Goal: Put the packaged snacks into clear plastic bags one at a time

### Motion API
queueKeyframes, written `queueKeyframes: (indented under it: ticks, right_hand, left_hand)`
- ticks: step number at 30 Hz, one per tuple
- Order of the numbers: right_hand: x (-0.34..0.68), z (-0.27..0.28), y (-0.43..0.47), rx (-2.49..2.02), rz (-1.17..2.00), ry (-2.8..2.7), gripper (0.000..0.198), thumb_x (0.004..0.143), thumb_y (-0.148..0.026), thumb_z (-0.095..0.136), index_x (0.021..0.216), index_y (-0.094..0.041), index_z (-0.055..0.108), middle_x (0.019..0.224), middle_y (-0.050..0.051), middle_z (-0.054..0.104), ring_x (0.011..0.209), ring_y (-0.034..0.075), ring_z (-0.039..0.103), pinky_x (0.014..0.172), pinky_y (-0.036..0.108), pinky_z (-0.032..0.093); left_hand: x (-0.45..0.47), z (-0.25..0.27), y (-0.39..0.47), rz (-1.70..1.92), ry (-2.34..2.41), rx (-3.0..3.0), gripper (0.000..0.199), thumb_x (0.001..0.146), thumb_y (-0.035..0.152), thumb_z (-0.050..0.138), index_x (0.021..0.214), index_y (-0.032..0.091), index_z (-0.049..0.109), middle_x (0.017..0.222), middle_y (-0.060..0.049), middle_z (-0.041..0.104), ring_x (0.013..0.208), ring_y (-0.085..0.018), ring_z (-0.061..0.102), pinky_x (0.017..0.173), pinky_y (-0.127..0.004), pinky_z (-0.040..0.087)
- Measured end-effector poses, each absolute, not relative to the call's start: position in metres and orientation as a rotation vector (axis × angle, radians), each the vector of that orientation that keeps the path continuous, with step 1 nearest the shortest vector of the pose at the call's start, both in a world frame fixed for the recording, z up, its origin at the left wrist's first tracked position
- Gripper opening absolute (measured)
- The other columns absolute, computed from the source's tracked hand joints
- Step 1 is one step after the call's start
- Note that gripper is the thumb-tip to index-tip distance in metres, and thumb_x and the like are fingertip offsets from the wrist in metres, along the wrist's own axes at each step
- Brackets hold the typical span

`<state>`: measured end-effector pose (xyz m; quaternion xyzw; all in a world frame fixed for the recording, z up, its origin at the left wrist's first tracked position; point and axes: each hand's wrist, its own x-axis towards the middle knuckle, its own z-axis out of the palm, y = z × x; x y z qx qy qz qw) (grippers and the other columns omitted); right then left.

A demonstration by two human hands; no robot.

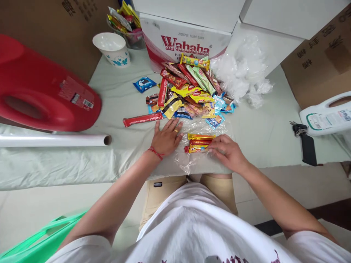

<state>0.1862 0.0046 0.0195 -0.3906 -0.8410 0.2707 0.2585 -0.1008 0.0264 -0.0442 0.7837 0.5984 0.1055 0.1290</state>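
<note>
A small stack of yellow and red wrapped snack bars (199,143) lies on a crinkled sheet of clear plastic film (188,163) near the table's front edge. At the stack's right end, the thumb and fingertips of my right hand (229,152) are closed on the bars. My left hand (166,140) rests flat with its fingers apart, on the left edge of the film, and holds nothing. Just beyond it spreads a heap of wrapped snacks (186,98) in several colours. A long red snack bar (143,119) lies left of the heap, and a blue packet (144,84) sits farther back.
Crumpled clear bags (241,69) lie at the back right, before white cartons (189,40). On the left are a paper cup (112,49), a tub of snacks (134,39), a red jug (46,87) and a white roll (55,140). Keys (298,128) and a white bottle (326,118) are right.
</note>
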Motion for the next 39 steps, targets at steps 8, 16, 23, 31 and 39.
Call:
queueKeyframes:
  ticks: [8,16,23,31,39]
  right_hand:
    - [0.171,0.016,0.060,-1.564,1.050,-2.319,0.024,0.094,-0.035,0.059,0.082,-0.019,0.074,0.076,0.002,0.068,0.069,0.016,0.056,0.066,0.027,0.038]
    - [0.171,0.013,0.069,-1.577,1.325,-2.230,0.030,0.091,-0.044,0.059,0.077,-0.019,0.068,0.067,-0.001,0.066,0.062,0.014,0.052,0.060,0.026,0.035]
    - [0.181,0.001,0.082,-1.509,1.480,-2.091,0.024,0.083,-0.041,0.065,0.086,-0.018,0.072,0.070,0.000,0.065,0.064,0.015,0.054,0.059,0.025,0.037]
    - [0.176,0.005,0.081,-1.531,1.437,-2.090,0.018,0.083,-0.035,0.064,0.084,-0.018,0.071,0.068,-0.002,0.062,0.061,0.013,0.052,0.059,0.025,0.037]
    - [0.172,0.007,0.082,-1.564,1.403,-2.148,0.015,0.084,-0.031,0.062,0.082,-0.018,0.069,0.067,-0.002,0.063,0.061,0.013,0.053,0.060,0.025,0.038]
  left_hand:
    - [-0.121,-0.019,-0.033,0.903,1.850,2.109,0.061,0.102,0.055,0.028,0.145,0.021,0.055,0.150,-0.015,0.058,0.157,-0.028,0.034,0.127,-0.054,0.031]
    - [-0.085,-0.029,-0.047,0.691,1.661,2.285,0.054,0.090,0.063,0.062,0.129,0.027,0.069,0.152,-0.010,0.060,0.159,-0.039,0.027,0.130,-0.066,0.002]
    - [-0.100,-0.044,-0.018,1.122,1.854,1.772,0.017,0.093,0.031,0.061,0.081,0.024,0.071,0.129,-0.009,0.071,0.151,-0.033,0.041,0.125,-0.063,0.028]
    - [-0.120,-0.031,-0.007,0.955,1.651,1.671,0.039,0.086,0.042,0.066,0.118,0.021,0.068,0.116,-0.008,0.069,0.111,-0.026,0.066,0.102,-0.045,0.052]
    - [-0.116,-0.019,0.018,0.522,1.342,2.031,0.068,0.073,0.031,0.070,0.139,0.019,0.059,0.134,-0.013,0.066,0.124,-0.034,0.059,0.105,-0.051,0.045]
